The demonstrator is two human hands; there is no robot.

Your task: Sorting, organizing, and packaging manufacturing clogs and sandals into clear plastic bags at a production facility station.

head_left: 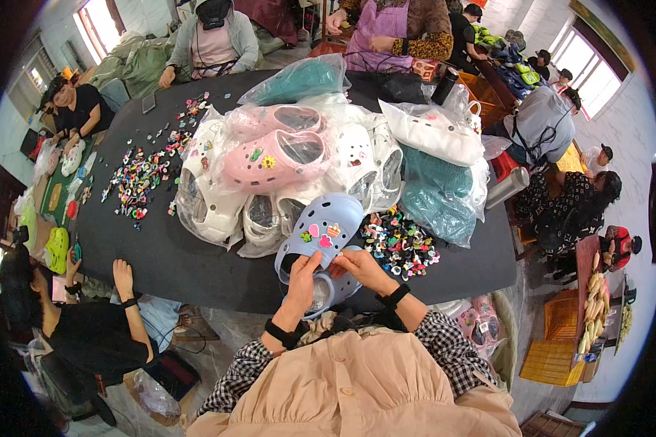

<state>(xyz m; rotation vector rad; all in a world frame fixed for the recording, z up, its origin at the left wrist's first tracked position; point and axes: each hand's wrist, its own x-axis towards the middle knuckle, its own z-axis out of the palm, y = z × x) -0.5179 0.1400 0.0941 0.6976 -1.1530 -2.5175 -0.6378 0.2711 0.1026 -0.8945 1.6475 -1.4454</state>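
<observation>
A light-blue foam clog (pixel 312 226) with several colourful charms on its toe is held up near the table's front edge. My left hand (pixel 301 280) is closed on its near edge, thumb on top. My right hand (pixel 370 269) is closed at the right side of the same edge; its fingertips are partly hidden. Under the hands part of a second light-blue clog (pixel 348 285) shows. Just beyond lies a heap of bagged clogs: pink ones (pixel 242 166), white ones (pixel 200 200) and teal ones (pixel 437 193). To the right of the held clog is a pile of small charms (pixel 401 247).
The black table (pixel 189 273) bears another spread of charms (pixel 138 178) at left and a phone (pixel 149 103). A metal flask (pixel 508 186) stands by the right edge. Co-workers sit around: a person in black (pixel 98 328) at left and others across the table.
</observation>
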